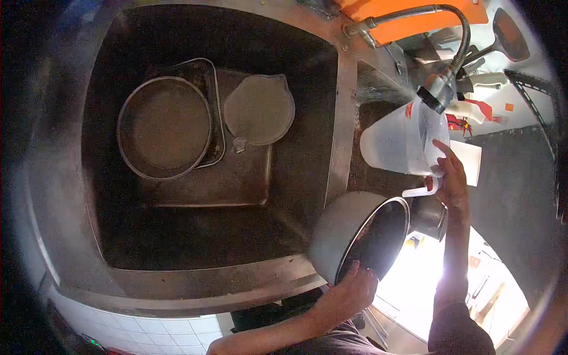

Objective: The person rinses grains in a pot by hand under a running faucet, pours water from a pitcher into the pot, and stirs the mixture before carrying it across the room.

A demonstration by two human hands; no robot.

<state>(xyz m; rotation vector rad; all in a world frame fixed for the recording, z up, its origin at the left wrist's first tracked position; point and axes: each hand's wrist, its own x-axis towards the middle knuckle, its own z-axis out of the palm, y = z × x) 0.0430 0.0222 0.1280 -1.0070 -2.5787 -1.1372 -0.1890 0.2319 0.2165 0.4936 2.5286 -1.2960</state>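
Observation:
My left hand (355,286) grips the near rim of a deep metal pot (340,234), with the fingers curled over its edge. The pot leans at the sink's corner, its dark inside facing me. My right hand (451,180) is closed round the handle of a translucent white plastic pitcher (387,145), one finger stretched along the rim. Directly at the pitcher's mouth is the tap's spray head (436,93), hanging from a flexible metal hose (463,41). The pitcher stands to the right of the large sink, just beyond the pot.
In the large steel sink (207,236) sit a round pan (165,127), a rectangular tray (220,142) partly under it, and a spouted jug (259,109) with cloudy contents. An orange board (414,26) and hanging utensils, including a dark spatula (510,38), are behind the tap.

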